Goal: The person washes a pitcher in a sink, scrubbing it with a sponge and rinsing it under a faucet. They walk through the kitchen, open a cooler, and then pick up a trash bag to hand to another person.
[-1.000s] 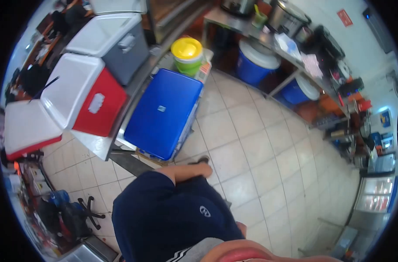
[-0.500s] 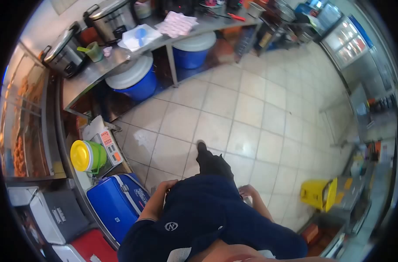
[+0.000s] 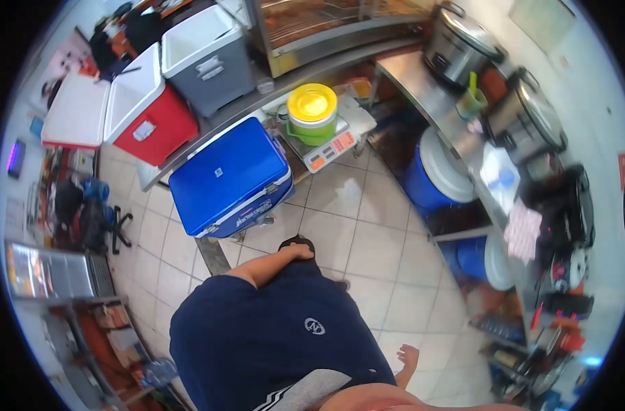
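My left hand (image 3: 302, 251) hangs in front of my dark trousers and shoe, below the blue cooler box (image 3: 223, 175); its fingers are too small and blurred to make out. Out to the right of my body, my right hand (image 3: 408, 355) is over the floor tiles with its fingers apart and nothing in it. The blue cooler's lid is closed. Beside it, a green and white bucket with a yellow lid (image 3: 312, 103) stands on a weighing scale (image 3: 332, 152).
An open red cooler (image 3: 158, 130) and a grey one (image 3: 220, 82) stand at the upper left. At the right, a steel table (image 3: 432, 96) bears large cookers (image 3: 460, 48), with lidded blue tubs (image 3: 422, 179) below. A glass display case (image 3: 340, 34) is at the top.
The view has swung to the left, so the coolers, bucket and scale now lie ahead. My left hand has moved forward from my side; my right hand is out to the right.
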{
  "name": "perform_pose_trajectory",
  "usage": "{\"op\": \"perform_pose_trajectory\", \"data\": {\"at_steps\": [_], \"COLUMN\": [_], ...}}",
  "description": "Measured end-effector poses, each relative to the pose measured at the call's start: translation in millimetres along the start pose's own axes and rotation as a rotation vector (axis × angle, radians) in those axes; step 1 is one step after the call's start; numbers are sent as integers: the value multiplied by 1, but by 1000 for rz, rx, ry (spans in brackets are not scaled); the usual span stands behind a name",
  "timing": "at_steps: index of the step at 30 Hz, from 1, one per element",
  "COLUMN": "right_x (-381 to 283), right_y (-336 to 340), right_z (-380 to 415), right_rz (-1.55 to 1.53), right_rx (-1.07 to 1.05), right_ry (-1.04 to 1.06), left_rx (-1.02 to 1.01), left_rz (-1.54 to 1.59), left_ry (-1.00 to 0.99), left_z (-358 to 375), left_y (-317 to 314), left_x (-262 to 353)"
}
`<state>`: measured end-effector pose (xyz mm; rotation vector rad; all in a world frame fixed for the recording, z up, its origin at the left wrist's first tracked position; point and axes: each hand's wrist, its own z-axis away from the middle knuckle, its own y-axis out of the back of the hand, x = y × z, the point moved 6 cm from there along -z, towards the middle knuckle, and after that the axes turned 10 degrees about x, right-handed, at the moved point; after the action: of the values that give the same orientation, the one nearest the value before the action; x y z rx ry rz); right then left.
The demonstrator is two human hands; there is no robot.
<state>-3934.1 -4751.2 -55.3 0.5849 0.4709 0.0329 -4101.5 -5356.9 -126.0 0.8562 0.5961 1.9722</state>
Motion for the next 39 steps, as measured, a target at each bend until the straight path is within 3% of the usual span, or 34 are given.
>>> {"op": "perform_pose_trajectory", "data": {"at_steps": [3,5,7,10,11,13,15,19,20,23,24,25,27,28,30,33,34,36,37,39], "right_x": [-112,-205,-316,-476,-518,-606,-693,-842,-866,-925,-937,-944,-952,-951,-948,-951,-952,-955,-954,-954], "right_y": [-21,-60,-123,-241,-281,-359,-414,-472,-482,-527,-539,-553,-572,-579,-581,-590,-590,-593,-592,-593], "right_z": [-47,-66,-46,63,100,183,289,495,536,609,621,628,638,644,647,651,654,653,655,657], "right_rz": [228,216,303,303,339,323,224,115,61,-75,-63,-63,-132,-131,-106,-100,-106,-83,-98,-113], "right_rx": [-19,-45,-106,-214,-280,-426,-610,-476,-461,-229,-89,-90,59,47,215,304,362,387,363,348], "right_ry": [181,424,643,939,895,1243,1373,1791,1808,1960,2000,1997,1954,1952,1886,1918,1922,1937,1963,1982], "left_rx": [203,-145,-140,-119,-131,-147,-392,-408,-410,-403,-69,261,1006,1253,1542,1750,1752,1577,1482,1502], "left_rz": [-16,54,166,307,430,578,808,1037,1046,1291,1253,1194,853,758,440,23,29,-110,-94,-86], "left_ry": [30,-153,-171,-214,-289,-376,-331,-258,-257,-289,-380,-461,-483,-456,-398,-209,-190,72,96,54], "left_z": [-24,-15,-12,-16,-14,-15,-13,7,7,11,15,28,83,112,146,145,135,102,98,99], "left_y": [-11,7,46,102,127,171,200,277,287,338,384,435,550,595,660,716,720,721,723,723], "left_x": [-40,-26,-21,-21,-16,-12,-17,-51,-62,-90,-103,-117,-149,-165,-192,-217,-225,-240,-239,-241]}}
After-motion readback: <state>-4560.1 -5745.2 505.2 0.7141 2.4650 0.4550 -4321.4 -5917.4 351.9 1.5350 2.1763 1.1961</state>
